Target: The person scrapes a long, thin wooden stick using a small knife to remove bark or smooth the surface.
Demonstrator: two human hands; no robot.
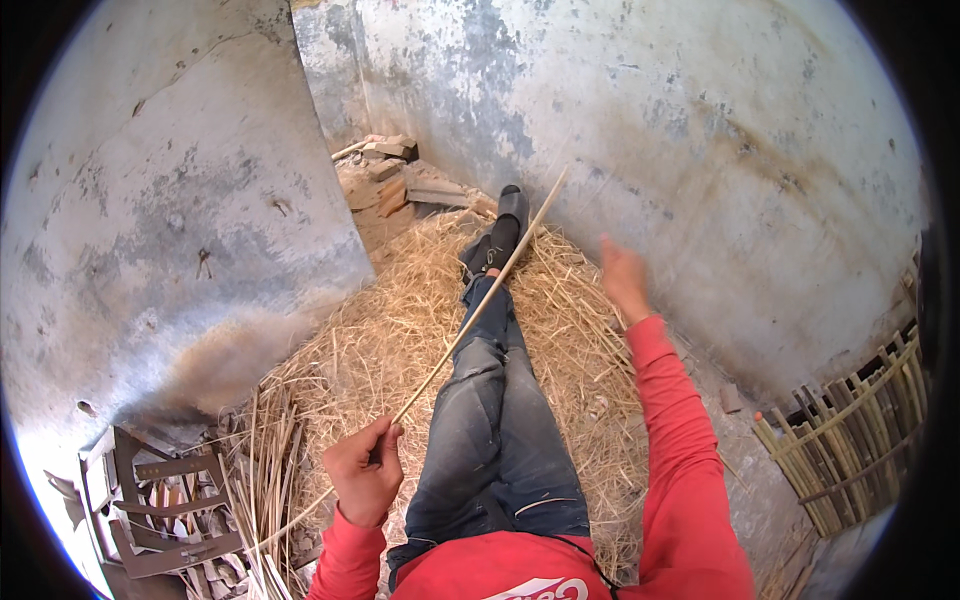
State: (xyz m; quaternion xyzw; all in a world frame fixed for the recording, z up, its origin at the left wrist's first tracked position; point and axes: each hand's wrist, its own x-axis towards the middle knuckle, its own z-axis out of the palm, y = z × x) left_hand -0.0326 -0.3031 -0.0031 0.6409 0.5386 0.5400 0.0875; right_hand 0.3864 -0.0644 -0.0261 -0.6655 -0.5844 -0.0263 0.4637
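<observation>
My left hand (365, 470) is closed round a long, thin, pale strip (535, 223) that looks like split bamboo or cane. The strip slants up and to the right across my outstretched legs (500, 400), its far tip beyond my feet (508, 220). Its lower end runs back past my left wrist toward a bundle of similar strips (265, 440). Out to the right, near the wall, my right hand (625, 285) is raised apart from the strip with its fingers curled in. It is somewhat blurred, and anything inside it cannot be made out.
Straw-like shavings (390, 300) cover the floor under and around my legs. Worn plaster walls (680, 150) stand close ahead and on both sides. Bricks (395, 155) lie in the far corner. At lower left is a dark metal frame (180, 550); a slatted wooden panel (850, 440) leans at right.
</observation>
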